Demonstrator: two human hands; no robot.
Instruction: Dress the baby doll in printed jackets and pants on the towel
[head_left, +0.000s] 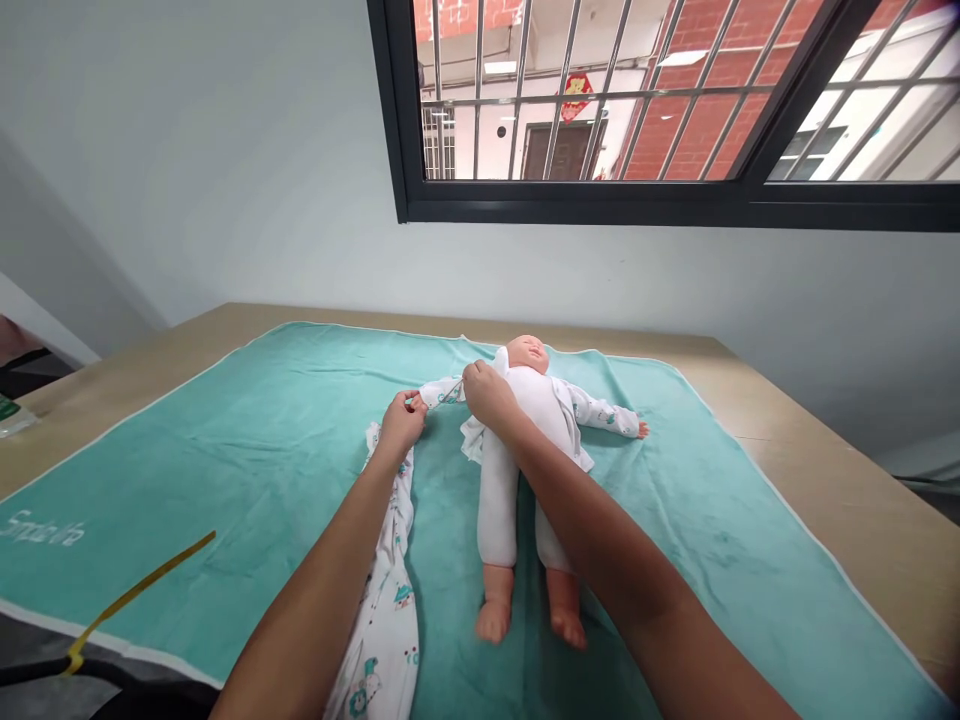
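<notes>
A baby doll (498, 490) lies on its back, head at the far end, on a green towel. It wears a white printed shirt (604, 414), spread open at the front, with sleeves on both outstretched arms. My left hand (403, 420) is closed at the end of the doll's arm on the left, pinching the doll's hand by the cuff. My right hand (489, 393) is closed on the same shirt near the shoulder, its fingertips partly hidden. White printed pants (391, 610) lie left of the doll, partly behind my left forearm.
The green towel (247, 450) covers most of the wooden table (817, 450). A yellow strip on a black cable (142, 590) juts in at lower left. A plastic packet (13, 418) sits at the left edge. Behind the table are a wall and barred window (570, 200).
</notes>
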